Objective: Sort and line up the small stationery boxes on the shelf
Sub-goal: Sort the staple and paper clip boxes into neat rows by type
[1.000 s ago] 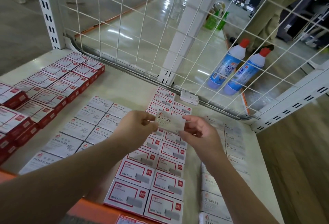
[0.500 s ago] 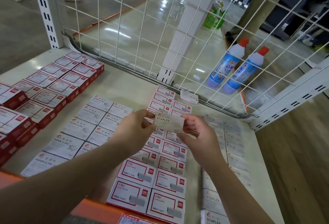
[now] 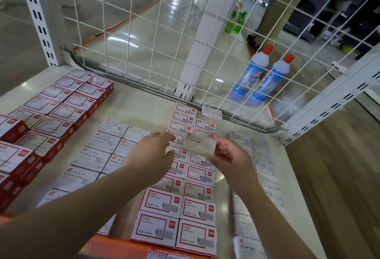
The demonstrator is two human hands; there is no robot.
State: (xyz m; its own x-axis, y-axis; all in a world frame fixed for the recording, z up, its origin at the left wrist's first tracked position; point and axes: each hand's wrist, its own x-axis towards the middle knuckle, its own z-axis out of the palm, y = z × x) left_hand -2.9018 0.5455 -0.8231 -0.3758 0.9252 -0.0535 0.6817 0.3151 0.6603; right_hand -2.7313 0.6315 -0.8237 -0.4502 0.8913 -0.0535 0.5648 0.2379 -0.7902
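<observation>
A small white cardboard box marked STAPLES (image 3: 199, 144) is held above mid-shelf, the right hand (image 3: 230, 156) curling its fingers round one end while the left hand (image 3: 153, 151) hovers loosely open just beside it, over rows of red-framed white boxes (image 3: 197, 211) on the cream metal shelf (image 3: 144, 102).

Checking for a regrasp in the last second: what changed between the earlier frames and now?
The left hand has let go of the STAPLES box; its fingers now sit just off the box's left end. The right hand still pinches the box above the rows, about where it was. The boxes on the shelf have not moved.
</observation>
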